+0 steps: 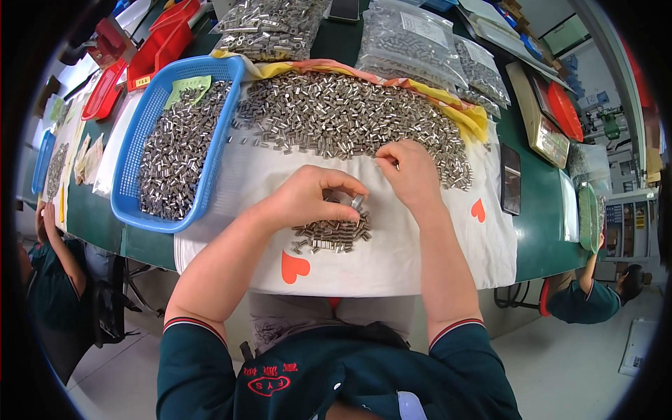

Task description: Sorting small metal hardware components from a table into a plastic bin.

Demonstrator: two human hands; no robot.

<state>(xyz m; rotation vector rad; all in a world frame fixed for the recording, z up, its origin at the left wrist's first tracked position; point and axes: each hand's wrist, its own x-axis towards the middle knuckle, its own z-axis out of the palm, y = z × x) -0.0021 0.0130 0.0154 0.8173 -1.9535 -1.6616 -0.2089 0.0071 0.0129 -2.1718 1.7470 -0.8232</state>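
My left hand [308,198] is closed, thumb and fingertips pinching a small round shiny metal piece [358,202]; its exact kind is too small to tell. Directly below lies a small heap of short metal sleeves [332,236], some side by side in a row. My right hand [411,173] pinches a small metal sleeve [397,165] between thumb and forefinger, at the near edge of a large pile of similar sleeves [350,112]. Both hands are over a white cloth [392,259] with red hearts, a gap between them.
A blue plastic basket [120,175] of sleeves stands left of the pile. Behind are a yellow and orange cloth [462,115] and bags of metal parts [413,42]. A dark phone [511,178] lies on the green table [535,241]. Other people sit at both sides.
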